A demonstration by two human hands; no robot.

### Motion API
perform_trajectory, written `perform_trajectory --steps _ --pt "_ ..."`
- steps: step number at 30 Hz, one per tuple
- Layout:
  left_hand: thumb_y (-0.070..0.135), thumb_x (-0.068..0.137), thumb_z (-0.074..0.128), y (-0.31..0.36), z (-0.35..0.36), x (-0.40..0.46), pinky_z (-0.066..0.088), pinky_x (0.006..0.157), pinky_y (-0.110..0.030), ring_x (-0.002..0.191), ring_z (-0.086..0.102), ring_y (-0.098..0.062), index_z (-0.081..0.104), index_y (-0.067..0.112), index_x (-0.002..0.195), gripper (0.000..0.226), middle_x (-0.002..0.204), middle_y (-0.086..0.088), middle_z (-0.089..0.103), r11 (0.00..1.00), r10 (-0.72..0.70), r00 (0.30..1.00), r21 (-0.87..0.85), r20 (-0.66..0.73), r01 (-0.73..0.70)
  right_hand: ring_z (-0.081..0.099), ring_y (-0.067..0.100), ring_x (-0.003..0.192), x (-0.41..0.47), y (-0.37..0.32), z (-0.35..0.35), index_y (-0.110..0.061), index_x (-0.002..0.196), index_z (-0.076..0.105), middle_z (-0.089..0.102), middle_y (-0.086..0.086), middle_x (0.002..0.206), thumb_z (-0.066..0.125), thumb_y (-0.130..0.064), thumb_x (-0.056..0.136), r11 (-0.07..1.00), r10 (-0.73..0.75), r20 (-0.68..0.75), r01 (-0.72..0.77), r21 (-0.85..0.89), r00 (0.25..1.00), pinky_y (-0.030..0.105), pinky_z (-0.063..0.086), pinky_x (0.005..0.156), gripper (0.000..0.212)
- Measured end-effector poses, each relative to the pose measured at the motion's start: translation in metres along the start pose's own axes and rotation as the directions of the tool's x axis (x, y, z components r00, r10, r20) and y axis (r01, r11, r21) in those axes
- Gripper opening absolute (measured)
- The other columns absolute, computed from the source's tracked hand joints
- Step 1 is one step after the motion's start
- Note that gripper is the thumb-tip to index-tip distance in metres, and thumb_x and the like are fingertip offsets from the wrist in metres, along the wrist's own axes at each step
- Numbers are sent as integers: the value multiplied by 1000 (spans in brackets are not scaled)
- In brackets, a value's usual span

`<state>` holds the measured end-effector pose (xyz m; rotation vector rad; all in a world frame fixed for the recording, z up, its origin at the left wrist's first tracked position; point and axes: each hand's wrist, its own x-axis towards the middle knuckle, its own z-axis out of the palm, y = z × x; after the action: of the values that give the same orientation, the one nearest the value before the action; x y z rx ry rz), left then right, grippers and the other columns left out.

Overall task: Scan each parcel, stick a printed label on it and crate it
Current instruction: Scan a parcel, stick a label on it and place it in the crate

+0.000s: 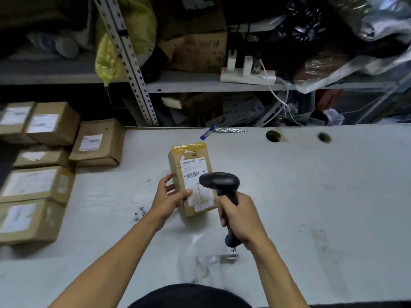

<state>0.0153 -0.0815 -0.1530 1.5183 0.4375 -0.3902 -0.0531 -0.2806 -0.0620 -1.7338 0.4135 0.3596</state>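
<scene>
A small brown cardboard parcel (189, 165) with yellow tape and a white barcode label lies on the white table (311, 185) at its middle. My left hand (170, 197) grips the parcel's near left edge, thumb across the label. A black handheld barcode scanner (219, 182) is held by its handle in my right hand (241, 217). Its head hovers just over the label's right side and covers part of it.
Several labelled brown parcels (97, 142) are stacked along the table's left side. A clear plastic sleeve (211, 261) lies near the front edge. Behind the table stand metal shelves (129, 63) with boxes, bags and a white power strip (248, 76). Two round holes (273, 136) pierce the tabletop at the back.
</scene>
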Motion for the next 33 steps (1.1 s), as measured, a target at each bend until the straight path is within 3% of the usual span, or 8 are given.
perform_trajectory --steps 3,9,14,19,23,33 --pt "16 84 80 -1 -11 5 55 80 -32 112 61 -15 37 31 145 76 134 -3 57 1000 4 999 0 -52 -4 54 13 53 -2 -22 14 -14 69 54 58 1 57 57 -27 88 993 -22 84 31 -111 996 31 44 57 23" --pt "20 87 78 -5 -18 9 57 78 -34 114 61 -23 37 31 145 72 139 -5 55 999 -26 994 -29 -110 23 53 16 52 1 -31 10 -4 73 53 57 2 58 57 -26 87 988 -13 48 20 -152 999 32 44 54 26" --pt "24 89 75 -9 -20 12 58 85 -43 115 62 -26 35 31 147 71 142 -7 56 997 -66 992 -43 -108 62 55 13 51 -3 -26 2 1 76 54 59 1 58 58 -26 88 990 -14 18 17 -143 1000 31 45 56 30" --pt "26 90 74 -7 -18 10 56 75 -36 111 61 -25 35 31 148 70 136 -2 56 998 -58 994 -24 -92 56 57 15 52 -9 -23 2 0 74 55 60 3 59 60 -25 88 993 -32 20 34 -111 999 34 45 60 29" --pt "27 93 71 -8 -17 9 55 70 -32 98 64 -14 38 29 149 65 132 -1 59 999 -53 995 -9 -88 52 57 16 53 -15 -20 4 -1 76 56 61 4 60 61 -26 88 995 -33 13 34 -92 999 37 46 62 28" --pt "26 94 70 -8 -18 6 56 67 -31 103 63 -21 39 27 149 63 137 -3 58 999 -50 994 -16 -100 49 57 15 53 -25 -20 4 -7 71 57 60 4 60 62 -25 88 995 -43 -19 42 -89 999 38 48 63 25"
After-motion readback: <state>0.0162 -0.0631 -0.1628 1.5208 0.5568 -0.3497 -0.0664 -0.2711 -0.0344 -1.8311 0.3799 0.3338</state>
